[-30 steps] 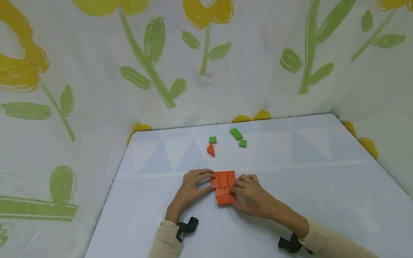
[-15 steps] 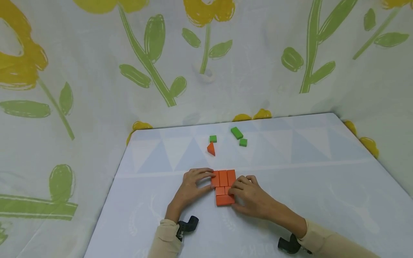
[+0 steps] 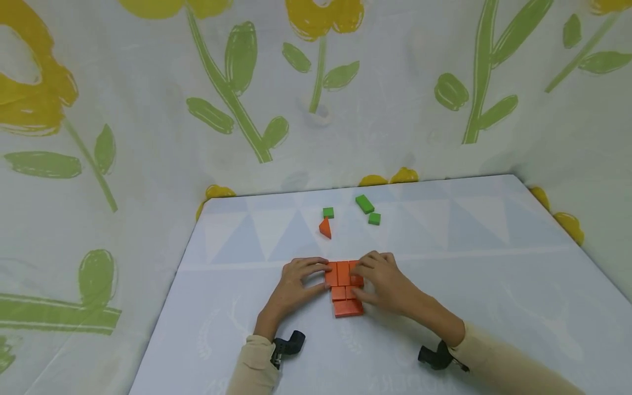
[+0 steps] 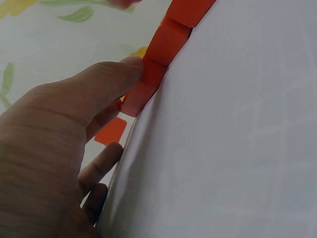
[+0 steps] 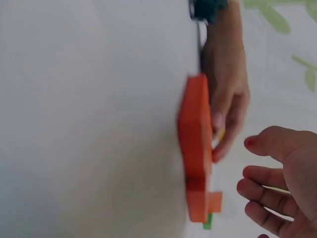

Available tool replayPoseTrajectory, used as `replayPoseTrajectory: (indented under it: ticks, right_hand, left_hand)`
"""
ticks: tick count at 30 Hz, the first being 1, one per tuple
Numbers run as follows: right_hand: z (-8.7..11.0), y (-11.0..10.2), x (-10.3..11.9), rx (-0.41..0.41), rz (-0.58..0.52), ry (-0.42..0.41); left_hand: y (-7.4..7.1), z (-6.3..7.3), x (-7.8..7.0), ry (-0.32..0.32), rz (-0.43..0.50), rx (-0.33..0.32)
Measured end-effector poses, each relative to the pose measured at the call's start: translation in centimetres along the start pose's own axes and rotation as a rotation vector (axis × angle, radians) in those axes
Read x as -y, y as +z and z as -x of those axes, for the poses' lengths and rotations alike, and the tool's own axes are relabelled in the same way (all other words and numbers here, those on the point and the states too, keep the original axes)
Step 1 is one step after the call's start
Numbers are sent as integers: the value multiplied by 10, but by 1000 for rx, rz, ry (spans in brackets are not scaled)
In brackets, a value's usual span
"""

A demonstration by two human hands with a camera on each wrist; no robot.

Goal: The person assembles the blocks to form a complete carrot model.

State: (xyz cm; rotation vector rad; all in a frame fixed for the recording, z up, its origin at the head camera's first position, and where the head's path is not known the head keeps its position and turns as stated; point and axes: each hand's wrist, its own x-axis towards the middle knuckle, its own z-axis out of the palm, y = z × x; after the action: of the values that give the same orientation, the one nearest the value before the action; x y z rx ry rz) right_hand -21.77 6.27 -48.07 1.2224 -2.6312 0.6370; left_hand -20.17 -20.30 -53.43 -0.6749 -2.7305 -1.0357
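Orange blocks lie close together on the table: three upright oblongs form the far row, with the middle oblong (image 3: pixel 343 273) plainest, then two small blocks (image 3: pixel 338 293), then one long block (image 3: pixel 348 309) crosswise at the near end. My left hand (image 3: pixel 291 285) rests at the left side of the far row, fingertips and thumb at its edge; in the left wrist view the thumb lies along the orange block sides (image 4: pixel 171 42). Over the right side my right hand (image 3: pixel 390 285) hovers, partly hiding the right-hand blocks. The right wrist view shows its fingers (image 5: pixel 267 203) spread apart from the blocks.
Beyond the rows lie an orange trapezoid block (image 3: pixel 325 228), a small green block (image 3: pixel 328 213), a longer green block (image 3: pixel 365 204) and another small green block (image 3: pixel 374 219). A flower-printed cloth (image 3: pixel 375 131) rises behind the white table (image 3: pixel 444 307).
My right hand has moved from the near block up toward the far row. The near block was straightened against the small blocks, then shifted slightly. My left hand has stayed put.
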Motion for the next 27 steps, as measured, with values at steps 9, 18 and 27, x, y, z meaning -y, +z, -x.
replayPoseTrajectory:
  ticks: [9,18,27]
  right_hand:
    - [-86,5,-27,-52,22,203]
    - [-127,28,-44,64,99,289]
    - [-134,35,-53,71,67,279]
  left_hand:
    - [-2,0,1,-5,7,-1]
    - [3,0,0,32,4,-10]
    - [-1,-1,-3,41,8,-19]
